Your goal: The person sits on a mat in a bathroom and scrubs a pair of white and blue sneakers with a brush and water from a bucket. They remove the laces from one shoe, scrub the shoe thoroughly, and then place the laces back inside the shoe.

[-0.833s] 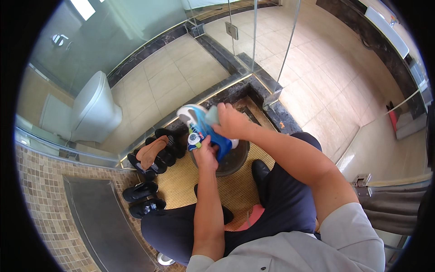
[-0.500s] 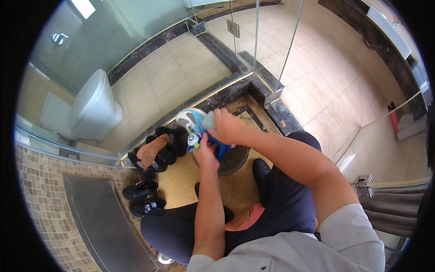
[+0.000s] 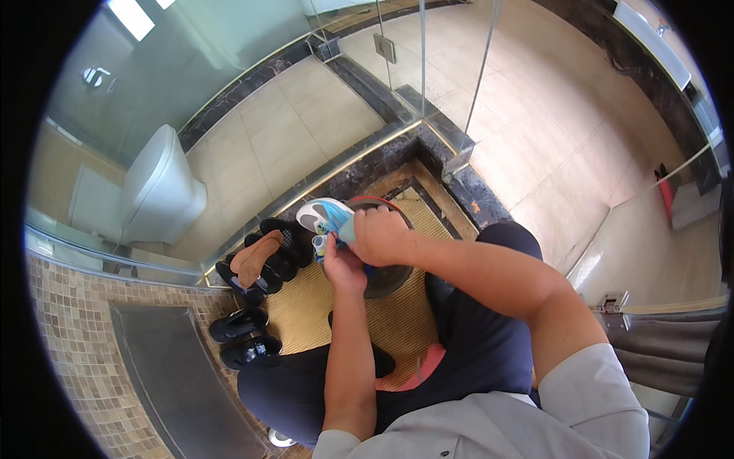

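A blue-and-white sports shoe point(image 3: 315, 215) is held over a round dark basin point(image 3: 390, 281), its pale grey-and-white end pointing away to the left. Closed around the shoe's near side, my left hand point(image 3: 343, 268) grips it from below. My right hand point(image 3: 380, 236) is closed on a pale blue-green cloth point(image 3: 347, 230) and presses it against the shoe. Both hands cover much of the shoe's blue part. The cloth is mostly hidden in my fingers, and what lies inside the basin cannot be made out.
Black shoes point(image 3: 238, 325) stand in pairs along the left of the ribbed yellow mat point(image 3: 306, 306), with tan insoles point(image 3: 257, 256) lying over some. A dark stone ledge point(image 3: 367, 162) and glass panels border the mat. Beyond the glass stands a white toilet point(image 3: 157, 183).
The shoe has turned in my hands, so less of its blue part shows. My right hand has moved slightly down, and the basin's red far rim has come into view.
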Motion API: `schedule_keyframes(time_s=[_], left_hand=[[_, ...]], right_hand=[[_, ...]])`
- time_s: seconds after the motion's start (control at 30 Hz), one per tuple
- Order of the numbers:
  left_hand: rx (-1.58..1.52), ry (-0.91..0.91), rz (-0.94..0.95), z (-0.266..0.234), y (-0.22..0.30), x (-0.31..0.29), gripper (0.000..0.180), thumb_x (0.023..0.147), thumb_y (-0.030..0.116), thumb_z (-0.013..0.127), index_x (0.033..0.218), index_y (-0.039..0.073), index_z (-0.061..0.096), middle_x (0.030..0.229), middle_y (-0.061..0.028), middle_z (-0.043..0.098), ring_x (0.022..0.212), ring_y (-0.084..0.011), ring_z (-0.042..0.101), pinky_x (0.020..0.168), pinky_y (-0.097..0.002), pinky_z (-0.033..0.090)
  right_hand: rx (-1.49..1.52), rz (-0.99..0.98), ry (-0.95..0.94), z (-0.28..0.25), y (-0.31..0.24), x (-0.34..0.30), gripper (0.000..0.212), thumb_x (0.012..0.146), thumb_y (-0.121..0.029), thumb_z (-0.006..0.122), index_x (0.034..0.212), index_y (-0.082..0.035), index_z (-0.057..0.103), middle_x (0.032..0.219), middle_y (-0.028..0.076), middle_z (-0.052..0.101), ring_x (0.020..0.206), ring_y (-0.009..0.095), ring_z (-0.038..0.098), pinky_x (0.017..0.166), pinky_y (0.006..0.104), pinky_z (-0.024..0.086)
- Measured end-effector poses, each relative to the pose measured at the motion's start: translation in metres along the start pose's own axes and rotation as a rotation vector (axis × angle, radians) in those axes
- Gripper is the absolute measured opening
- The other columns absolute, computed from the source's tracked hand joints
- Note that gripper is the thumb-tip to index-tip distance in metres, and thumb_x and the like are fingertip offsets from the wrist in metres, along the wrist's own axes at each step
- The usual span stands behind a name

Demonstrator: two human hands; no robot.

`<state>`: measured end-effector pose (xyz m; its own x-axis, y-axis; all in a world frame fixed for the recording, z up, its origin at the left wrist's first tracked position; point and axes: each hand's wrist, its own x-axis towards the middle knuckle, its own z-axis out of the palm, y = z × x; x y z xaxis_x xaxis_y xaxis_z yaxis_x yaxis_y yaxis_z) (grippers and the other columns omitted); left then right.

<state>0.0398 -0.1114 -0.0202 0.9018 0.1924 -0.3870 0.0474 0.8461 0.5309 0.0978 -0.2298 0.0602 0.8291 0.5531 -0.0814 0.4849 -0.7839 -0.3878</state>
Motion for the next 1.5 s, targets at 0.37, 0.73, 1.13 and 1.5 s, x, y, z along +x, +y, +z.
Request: schedule_keyframes(time_s=[0.37,0.73,1.13,1.5], left_hand=[[-0.125,0.078,0.106,0.001,0.016,0.006,0.063,0.104,0.057,0.040,0.141,0.007,0.049,0.138,-0.0138,0.058,0.132,-0.0318,0.052,0.114,-0.0468,0.037],[-0.345,-0.048,-0.029,0.007,0.015,0.008,0.065,0.105,0.057,0.032,0.140,0.003,0.046,0.154,-0.0150,0.044,0.141,-0.0339,0.043,0.119,-0.0509,0.030],[-0.384,-0.105,0.111,-0.007,0.028,0.020,0.065,0.099,0.042,0.060,0.133,-0.009,0.040,0.134,-0.0217,0.054,0.130,-0.0374,0.050,0.116,-0.0534,0.034],[-0.110,-0.011,0.115,0.013,0.032,0.007,0.041,0.098,0.026,0.055,0.128,-0.002,0.053,0.130,-0.0123,0.062,0.124,-0.0291,0.056,0.109,-0.0436,0.040]], right_hand=[[0.006,-0.063,0.183,-0.002,-0.011,-0.012,0.061,0.084,-0.037,0.074,0.113,0.012,0.051,0.110,0.029,0.061,0.104,0.041,0.061,0.085,0.0458,0.056],[-0.032,-0.077,0.495,-0.015,-0.009,0.004,0.043,0.077,-0.023,0.072,0.105,0.004,0.052,0.102,0.020,0.057,0.099,0.034,0.058,0.078,0.0395,0.054],[0.174,0.069,0.431,-0.043,0.009,0.011,0.063,0.088,-0.030,0.073,0.126,0.012,0.046,0.117,0.028,0.057,0.107,0.043,0.055,0.095,0.0482,0.047],[0.406,-0.214,0.584,-0.040,-0.006,0.002,0.068,0.083,-0.022,0.075,0.133,0.011,0.043,0.123,0.030,0.051,0.112,0.045,0.049,0.099,0.0504,0.042]])
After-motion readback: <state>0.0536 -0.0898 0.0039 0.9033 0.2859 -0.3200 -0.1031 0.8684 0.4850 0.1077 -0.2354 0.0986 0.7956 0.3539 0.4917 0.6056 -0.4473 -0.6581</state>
